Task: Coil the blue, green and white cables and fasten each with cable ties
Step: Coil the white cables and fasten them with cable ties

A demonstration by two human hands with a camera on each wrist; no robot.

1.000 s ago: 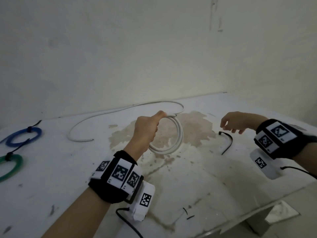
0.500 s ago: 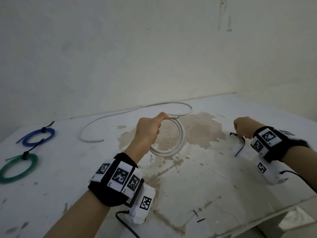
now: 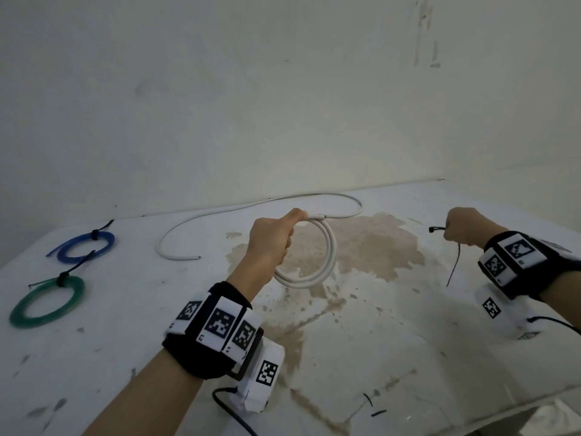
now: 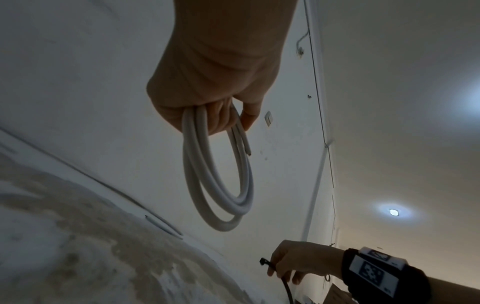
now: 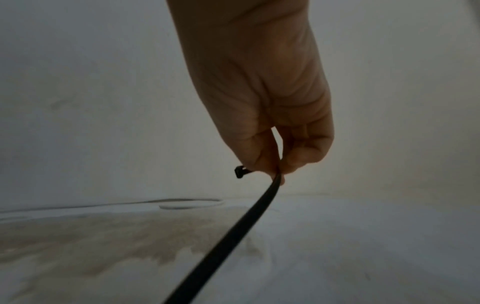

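My left hand (image 3: 273,237) grips the top of a white cable coil (image 3: 317,272) and holds it upright above the table; the coil (image 4: 221,181) hangs from the curled fingers in the left wrist view. The cable's loose tail (image 3: 251,212) still trails along the table's back edge. My right hand (image 3: 465,229) pinches a black cable tie (image 3: 452,269) near its head, lifted off the table, and the strap (image 5: 233,232) hangs down. A tied blue coil (image 3: 85,248) and a tied green coil (image 3: 47,302) lie at the far left.
The white table (image 3: 408,341) has a large brown stain in the middle. Two short black tie offcuts (image 3: 374,407) lie near the front edge. A plain wall stands right behind the table.
My right hand closed on the black cable tie and lifted it off the table. The left hand kept holding the white coil in about the same place.
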